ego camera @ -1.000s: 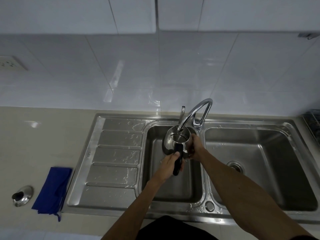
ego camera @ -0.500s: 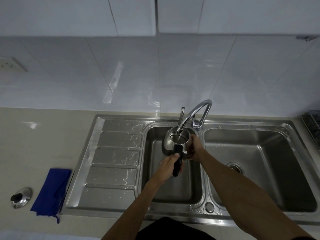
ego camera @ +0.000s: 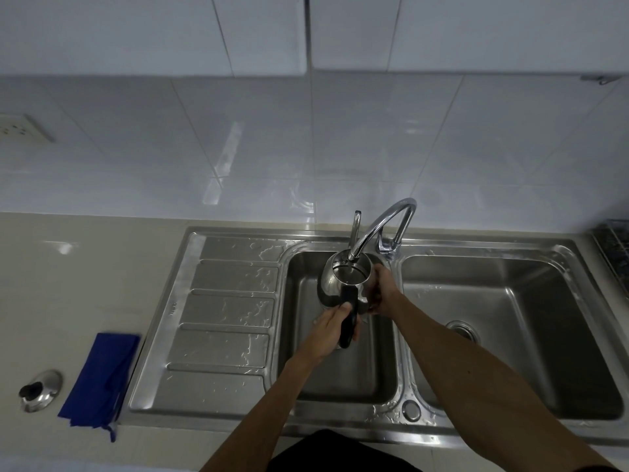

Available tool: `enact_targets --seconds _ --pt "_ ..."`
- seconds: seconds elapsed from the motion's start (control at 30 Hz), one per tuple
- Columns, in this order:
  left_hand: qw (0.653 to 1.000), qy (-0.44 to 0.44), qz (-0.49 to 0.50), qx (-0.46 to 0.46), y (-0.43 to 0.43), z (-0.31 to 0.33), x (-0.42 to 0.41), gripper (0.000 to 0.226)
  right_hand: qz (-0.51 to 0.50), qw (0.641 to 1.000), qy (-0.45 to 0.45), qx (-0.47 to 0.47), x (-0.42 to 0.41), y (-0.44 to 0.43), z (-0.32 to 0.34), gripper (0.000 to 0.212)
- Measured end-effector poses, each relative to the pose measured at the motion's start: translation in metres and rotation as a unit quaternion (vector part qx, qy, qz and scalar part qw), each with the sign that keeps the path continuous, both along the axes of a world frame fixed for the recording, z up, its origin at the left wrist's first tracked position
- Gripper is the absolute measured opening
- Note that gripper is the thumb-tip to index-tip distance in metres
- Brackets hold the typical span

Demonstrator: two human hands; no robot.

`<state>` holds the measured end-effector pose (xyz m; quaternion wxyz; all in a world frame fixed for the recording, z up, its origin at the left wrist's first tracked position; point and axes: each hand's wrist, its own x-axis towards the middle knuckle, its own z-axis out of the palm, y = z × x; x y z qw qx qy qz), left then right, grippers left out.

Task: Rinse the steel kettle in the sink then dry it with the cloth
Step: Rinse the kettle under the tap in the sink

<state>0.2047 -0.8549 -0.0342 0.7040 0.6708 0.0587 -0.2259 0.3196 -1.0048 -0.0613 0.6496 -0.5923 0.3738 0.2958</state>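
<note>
The steel kettle is held over the left basin of the sink, its open mouth right under the spout of the chrome tap. My left hand grips the kettle's black handle. On the kettle's right side my right hand clasps the steel body. A folded blue cloth lies on the beige counter, left of the draining board. Whether water is running I cannot tell.
The kettle's steel lid with a black knob rests on the counter left of the cloth. A wet ribbed draining board lies left of the basin. The right basin has a drain. A dark rack stands at the far right edge.
Both hands and the kettle stay in nearly the same place under the tap. Only the head camera has shifted slightly.
</note>
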Motion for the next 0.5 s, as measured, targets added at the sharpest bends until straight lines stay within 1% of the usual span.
enact_targets --seconds 0.07,0.13,0.5 --pt "1.000 0.002 -0.006 0.000 0.000 0.002 0.000 0.048 -0.005 1.000 0.003 0.003 -0.001 0.001 0.005 0.051" --pt "1.000 0.002 -0.007 0.001 0.000 0.003 0.000 0.047 -0.006 1.000 0.007 0.007 -0.001 0.000 0.003 0.049" --pt "1.000 0.001 -0.007 0.009 0.001 -0.004 0.002 0.051 -0.005 1.000 -0.001 0.007 0.004 -0.002 -0.008 0.049"
